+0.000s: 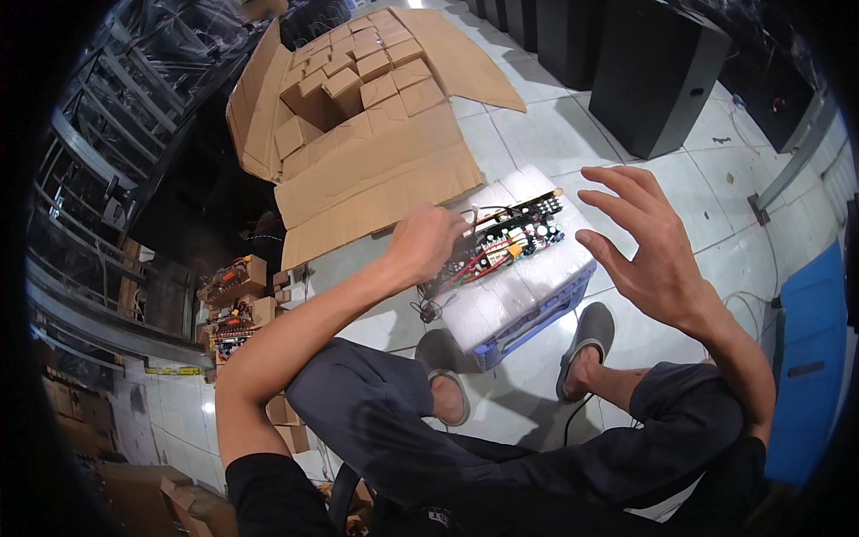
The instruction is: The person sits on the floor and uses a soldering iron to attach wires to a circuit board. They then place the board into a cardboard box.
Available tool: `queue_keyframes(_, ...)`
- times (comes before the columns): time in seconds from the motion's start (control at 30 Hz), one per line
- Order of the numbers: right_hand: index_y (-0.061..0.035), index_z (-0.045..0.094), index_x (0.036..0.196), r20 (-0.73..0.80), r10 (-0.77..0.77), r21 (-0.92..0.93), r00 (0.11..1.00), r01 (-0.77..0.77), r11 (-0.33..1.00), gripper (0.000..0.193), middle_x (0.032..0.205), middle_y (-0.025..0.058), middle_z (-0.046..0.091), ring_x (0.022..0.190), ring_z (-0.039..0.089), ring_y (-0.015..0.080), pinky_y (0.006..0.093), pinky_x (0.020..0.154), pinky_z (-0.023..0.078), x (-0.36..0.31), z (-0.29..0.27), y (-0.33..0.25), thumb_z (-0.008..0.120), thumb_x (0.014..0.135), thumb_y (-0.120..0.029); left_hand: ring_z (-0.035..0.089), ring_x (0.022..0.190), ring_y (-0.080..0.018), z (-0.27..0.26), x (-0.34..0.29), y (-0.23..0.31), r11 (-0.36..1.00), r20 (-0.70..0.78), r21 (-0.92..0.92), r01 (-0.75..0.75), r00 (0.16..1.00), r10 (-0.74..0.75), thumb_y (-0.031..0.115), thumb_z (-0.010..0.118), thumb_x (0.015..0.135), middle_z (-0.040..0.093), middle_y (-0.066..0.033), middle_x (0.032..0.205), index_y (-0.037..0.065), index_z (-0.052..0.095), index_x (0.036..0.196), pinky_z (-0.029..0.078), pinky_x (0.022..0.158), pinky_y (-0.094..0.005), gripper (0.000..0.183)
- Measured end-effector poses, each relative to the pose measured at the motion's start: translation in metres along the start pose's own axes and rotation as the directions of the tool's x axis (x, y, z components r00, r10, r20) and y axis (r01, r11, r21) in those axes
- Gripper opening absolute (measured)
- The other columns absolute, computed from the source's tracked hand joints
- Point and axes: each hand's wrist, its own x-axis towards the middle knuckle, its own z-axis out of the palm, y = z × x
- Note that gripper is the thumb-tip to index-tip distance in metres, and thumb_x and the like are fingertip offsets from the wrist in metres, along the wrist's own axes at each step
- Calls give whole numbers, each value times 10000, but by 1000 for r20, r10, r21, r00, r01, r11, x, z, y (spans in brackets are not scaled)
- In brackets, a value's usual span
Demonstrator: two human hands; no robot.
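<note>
A circuit board (503, 243) with white connectors, capacitors and red and black wires lies on a block of white foam (537, 273). The foam rests on a blue plastic crate (528, 328) between my feet. My left hand (424, 243) reaches over the board's left part, its fingers pinched together close to a black wire. What sits between those fingertips is hidden. To the right of the foam, my right hand (649, 251) hovers in the air with fingers spread, touching nothing.
Beyond the foam stands a large open cardboard carton (380, 170) filled with small brown boxes. More circuit boards (234, 318) are stacked at left beside metal racks. Black cabinets (653, 80) line the far right; a blue panel (810, 358) stands at right.
</note>
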Motion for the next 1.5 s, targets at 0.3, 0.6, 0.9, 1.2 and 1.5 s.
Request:
queue_keyframes(0.3,45,664,1125,-11,7,-8,1000,-7,1000,312,1266,196,626,1216,546,372,454,996,471,-2,0,5,747,855,-87,635,897,-436,5,2,-2,997,77,72,-23,997,18,128,594,942,682,-268,926,-39,720,1027,497,832,-488,226)
queue_keyframes(0.6,42,662,1126,-16,31,-25,999,-32,999,311,1276,194,624,1219,550,361,442,994,473,-4,-1,11,746,857,-89,608,837,-425,22,4,-23,979,-21,59,-194,981,195,101,579,945,640,-243,824,-61,674,895,485,789,-489,194)
queue_keyframes(0.9,46,663,1125,-26,41,-22,999,-41,999,313,1283,187,623,1219,551,357,432,995,471,-5,-6,11,748,860,-97,614,857,-387,17,-8,-14,965,-164,12,-262,952,260,102,588,944,649,-205,876,-40,673,949,493,780,-451,165)
queue_keyframes(1.2,26,694,1146,-206,119,-100,971,-141,985,294,1291,185,650,1227,578,343,429,1033,461,-6,-15,33,728,879,-95,611,791,-438,-36,-13,24,979,-233,-111,-174,962,144,139,564,956,630,-261,817,-44,661,891,479,722,-478,218)
queue_keyframes(1.5,-118,638,1322,-137,128,-321,982,-167,932,349,1416,114,583,1349,510,285,463,1165,363,-19,-22,69,604,988,-213,610,722,-423,-130,-37,-29,946,-572,281,-164,763,302,202,558,962,614,-244,732,-32,649,833,475,684,-467,283)
